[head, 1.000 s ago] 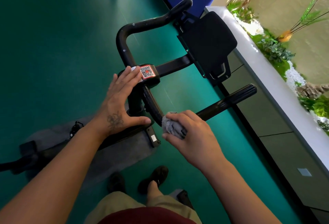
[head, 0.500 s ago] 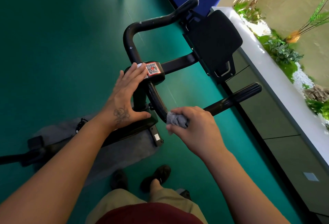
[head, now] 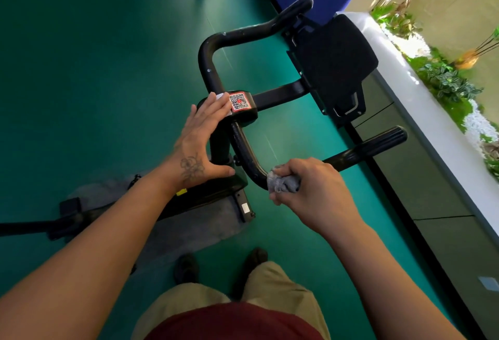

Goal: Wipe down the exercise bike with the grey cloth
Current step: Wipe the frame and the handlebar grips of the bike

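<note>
The black exercise bike [head: 216,148] stands below me, its handlebar [head: 208,53] curving away on the left and a near right grip [head: 378,145] pointing right. My right hand [head: 316,191] grips the grey cloth [head: 282,183], wrapped round the bend of the right handlebar. My left hand [head: 201,140] rests with straight fingers on the centre clamp beside the red QR sticker [head: 239,100], thumb against the stem. A black tablet holder [head: 337,69] sits at the front.
A white ledge [head: 421,113] with green plants [head: 445,80] and a dark panelled wall run along the right. A grey mat [head: 172,234] lies under the bike on the green floor [head: 81,69]. My shoes [head: 186,266] stand just behind it.
My right hand with the cloth has slid a little along the handlebar bend toward the right grip. The left hand has stayed on the clamp.
</note>
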Available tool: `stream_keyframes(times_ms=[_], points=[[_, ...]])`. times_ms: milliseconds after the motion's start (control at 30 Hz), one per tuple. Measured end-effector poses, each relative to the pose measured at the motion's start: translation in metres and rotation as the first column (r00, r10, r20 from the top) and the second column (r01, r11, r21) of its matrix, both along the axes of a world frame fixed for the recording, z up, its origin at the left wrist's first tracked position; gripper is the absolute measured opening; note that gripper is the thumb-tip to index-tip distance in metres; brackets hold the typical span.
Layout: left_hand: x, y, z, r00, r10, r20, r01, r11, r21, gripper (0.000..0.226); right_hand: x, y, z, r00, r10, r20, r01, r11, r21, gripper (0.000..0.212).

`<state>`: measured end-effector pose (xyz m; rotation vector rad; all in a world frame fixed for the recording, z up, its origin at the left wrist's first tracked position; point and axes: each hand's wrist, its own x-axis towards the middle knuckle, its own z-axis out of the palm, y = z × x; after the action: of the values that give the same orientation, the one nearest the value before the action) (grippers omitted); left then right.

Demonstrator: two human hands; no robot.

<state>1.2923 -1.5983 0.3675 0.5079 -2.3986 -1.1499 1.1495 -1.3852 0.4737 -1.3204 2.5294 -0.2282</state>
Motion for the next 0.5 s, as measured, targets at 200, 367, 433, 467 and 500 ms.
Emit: stream_keyframes(times_ms=[200,367,433,467,500], points=[[0.001,0.010,0.011,0.999,0.028,0.016,-0.029,0.997,0.070,0.122,0.017,-0.023,-0.012,0.997,-0.019,0.070,0.030,0.986,-0.162,0.033],[0.020,0.088,0.027,0.903,0.414,-0.115,-0.368,0.883,0.292,0.066,0.003,-0.030,-0.012,0.975,0.068,0.213,-0.024,0.979,-0.204,0.035],[0.022,0.122,0.028,0.868,0.482,-0.116,-0.441,0.858,0.265,0.048,-0.008,-0.026,-0.011,0.949,0.103,0.297,-0.036,0.974,-0.222,0.033],[0.022,0.134,0.027,0.867,0.486,-0.110,-0.451,0.859,0.244,0.043,-0.012,-0.026,-0.009,0.935,0.120,0.334,-0.047,0.974,-0.220,0.030],[0.018,0.144,0.027,0.870,0.483,-0.099,-0.456,0.864,0.211,0.039,-0.016,-0.024,-0.007,0.915,0.138,0.379,-0.058,0.975,-0.216,0.028]])
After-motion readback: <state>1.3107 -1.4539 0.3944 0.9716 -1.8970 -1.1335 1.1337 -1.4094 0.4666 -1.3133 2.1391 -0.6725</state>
